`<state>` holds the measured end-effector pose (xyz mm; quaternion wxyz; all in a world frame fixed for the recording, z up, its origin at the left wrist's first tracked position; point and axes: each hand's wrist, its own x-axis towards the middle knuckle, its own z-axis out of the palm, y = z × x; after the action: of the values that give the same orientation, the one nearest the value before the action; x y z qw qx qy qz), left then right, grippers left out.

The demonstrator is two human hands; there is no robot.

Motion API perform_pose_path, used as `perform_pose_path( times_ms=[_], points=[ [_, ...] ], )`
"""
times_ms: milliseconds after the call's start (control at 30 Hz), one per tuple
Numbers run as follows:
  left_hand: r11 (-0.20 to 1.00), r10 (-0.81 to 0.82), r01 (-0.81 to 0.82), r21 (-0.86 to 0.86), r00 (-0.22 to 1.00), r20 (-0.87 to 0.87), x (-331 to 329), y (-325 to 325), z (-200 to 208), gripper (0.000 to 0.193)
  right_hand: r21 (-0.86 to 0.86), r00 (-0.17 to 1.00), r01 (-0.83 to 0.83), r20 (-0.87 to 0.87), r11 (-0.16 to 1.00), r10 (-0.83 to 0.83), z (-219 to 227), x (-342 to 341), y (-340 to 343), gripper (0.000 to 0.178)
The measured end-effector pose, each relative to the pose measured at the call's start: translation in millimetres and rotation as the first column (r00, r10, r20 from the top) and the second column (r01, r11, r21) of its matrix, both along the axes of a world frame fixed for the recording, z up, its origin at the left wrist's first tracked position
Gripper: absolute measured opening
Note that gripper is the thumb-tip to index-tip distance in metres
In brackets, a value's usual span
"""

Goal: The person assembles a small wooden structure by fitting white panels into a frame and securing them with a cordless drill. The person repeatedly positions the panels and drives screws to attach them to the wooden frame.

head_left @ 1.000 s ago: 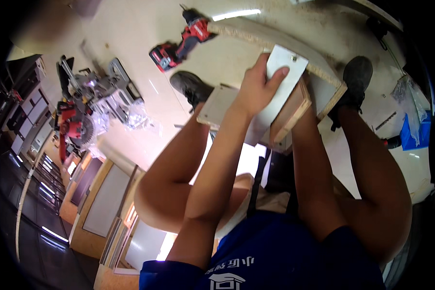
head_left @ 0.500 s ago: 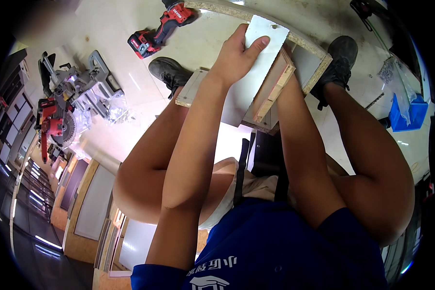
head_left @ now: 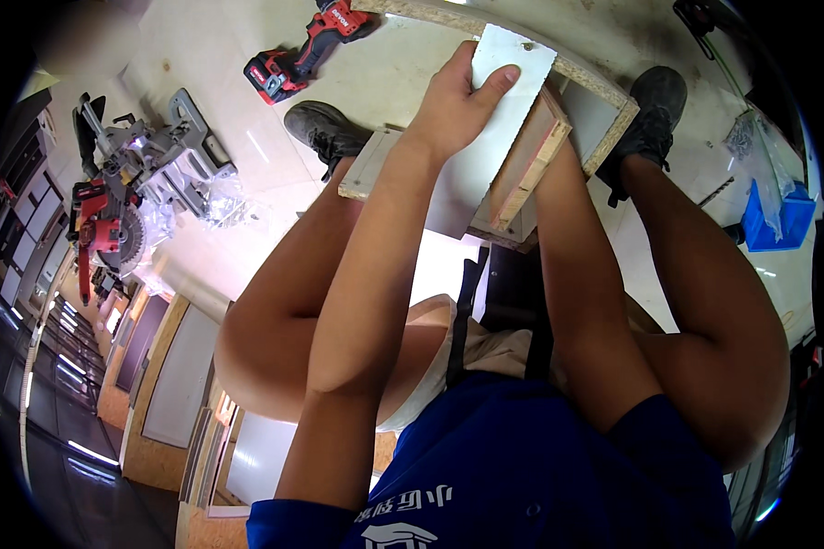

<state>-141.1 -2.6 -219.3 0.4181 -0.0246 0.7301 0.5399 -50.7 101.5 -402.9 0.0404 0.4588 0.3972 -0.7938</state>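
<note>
My left hand (head_left: 456, 102) is closed round the left edge of a long white board (head_left: 508, 87), thumb lying across its face. That board stands tilted and has a ragged right edge and a small hole near its far end. Close to its right side is a narrow wooden piece (head_left: 533, 163) with a bare, pale edge. My right forearm (head_left: 572, 238) reaches up behind this piece; the boards hide the right hand's fingers. Under them sits a chipboard frame (head_left: 604, 137) with grey panels, between my legs.
A red cordless drill (head_left: 325, 41) lies beyond my left shoe (head_left: 325, 133). Farther left stands a mitre saw (head_left: 110, 224) amid plastic bags. On the right are a blue bin (head_left: 778, 215) and a drill bit (head_left: 716, 190). Panels (head_left: 178, 384) lean at lower left.
The boards, both arms and the surroundings sit slightly farther right in the picture. My left hand keeps the same grip on the white board.
</note>
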Motion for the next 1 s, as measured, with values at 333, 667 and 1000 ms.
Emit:
perform_pose_path(
  times_ms=[333, 667, 1000],
  points=[
    [0.999, 0.016, -0.013, 0.029, 0.994, -0.106, 4, 5, -8, 0.051, 0.026, 0.999, -0.002, 0.032, 1.0, 0.001, -2, 6, 4, 0.049],
    [0.997, -0.037, 0.025, -0.074, 0.987, -0.158, 2, 2, -2, 0.048, 0.045, 0.999, -0.031, -0.006, 0.998, 0.031, 0, -1, 2, 0.048],
    [0.994, -0.054, 0.038, -0.106, 0.987, -0.149, 3, 4, 2, 0.047, 0.059, 0.999, -0.034, 0.005, 0.998, 0.034, 2, 0, 8, 0.047]
  ],
)
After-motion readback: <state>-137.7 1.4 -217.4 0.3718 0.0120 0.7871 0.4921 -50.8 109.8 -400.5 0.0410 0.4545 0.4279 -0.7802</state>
